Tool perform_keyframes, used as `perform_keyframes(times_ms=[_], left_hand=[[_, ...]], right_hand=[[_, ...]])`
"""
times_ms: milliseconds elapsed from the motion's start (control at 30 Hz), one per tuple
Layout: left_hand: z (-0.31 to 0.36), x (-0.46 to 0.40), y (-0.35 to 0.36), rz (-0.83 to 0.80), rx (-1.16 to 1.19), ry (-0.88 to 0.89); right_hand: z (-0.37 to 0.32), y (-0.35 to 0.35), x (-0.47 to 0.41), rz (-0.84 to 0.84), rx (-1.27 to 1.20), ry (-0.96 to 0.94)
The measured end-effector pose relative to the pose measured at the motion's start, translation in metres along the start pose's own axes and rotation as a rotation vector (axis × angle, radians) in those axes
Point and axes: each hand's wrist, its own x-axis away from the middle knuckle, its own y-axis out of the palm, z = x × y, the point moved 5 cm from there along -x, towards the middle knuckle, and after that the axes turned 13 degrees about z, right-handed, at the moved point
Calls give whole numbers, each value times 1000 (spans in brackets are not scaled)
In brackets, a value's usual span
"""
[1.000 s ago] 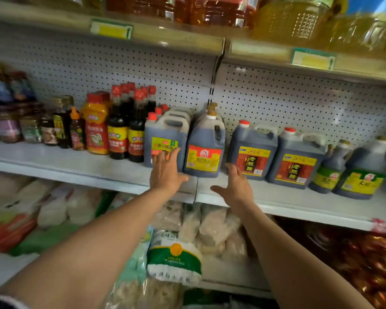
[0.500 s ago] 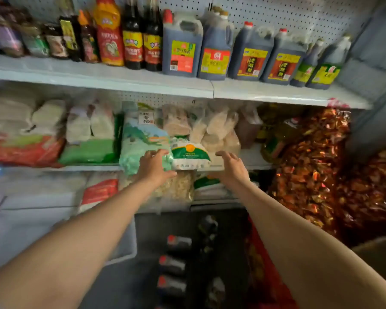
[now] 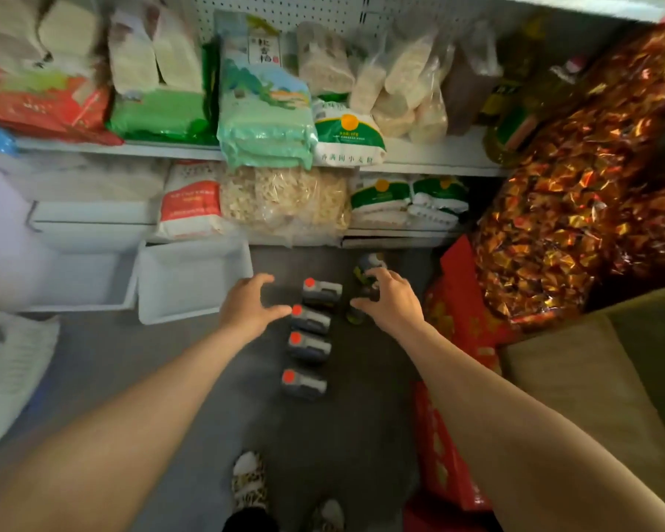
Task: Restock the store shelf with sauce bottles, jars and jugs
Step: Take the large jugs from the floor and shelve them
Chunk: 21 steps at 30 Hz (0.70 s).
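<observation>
We judge this to be the pick-up step: we are reaching down toward the stock standing on the grey floor (image 3: 162, 378), with nothing lifted yet. In the middle of the frame 4 dark jugs with red caps stand in a rough line running toward the bottom of the picture: the farthest jug (image 3: 322, 291), the second jug (image 3: 310, 319) just below it, the third jug (image 3: 308, 345) close under that, and the nearest jug (image 3: 304, 383) a little apart.

Our left hand (image 3: 248, 311) hangs just left of the 2 farthest jugs, fingers spread and lightly bent, thumb pointing toward the second jug's cap; it holds nothing. Our right hand (image 3: 390, 301), right of centre, is likewise spread wide and holds nothing. It hovers over some smaller bottles (image 3: 365, 264) with greenish labels.

The next move, as we read it, calls for lowering each hand, closing fingers round a handle or neck, and lifting straight up so the neighbours stay standing.

The sauce shelf itself is out of frame above. The small bottles are partly covered by the right hand, and the blur keeps us from counting them. The jug handles are smeared too, and we cannot tell whether the left thumb touches the second jug.
</observation>
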Motion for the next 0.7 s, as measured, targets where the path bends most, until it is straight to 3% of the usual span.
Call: perform_keyframes(times_ms=[200, 467, 700], left_hand=[[-79, 31, 123, -106, 4, -162], [-209, 24, 280, -187, 172, -412], [-305, -23, 396, -300, 204, -428]], right_hand=[[90, 112, 39, -151, -121, 162], [178, 285, 57, -232, -244, 297], [238, 433, 57, -248, -378, 443]])
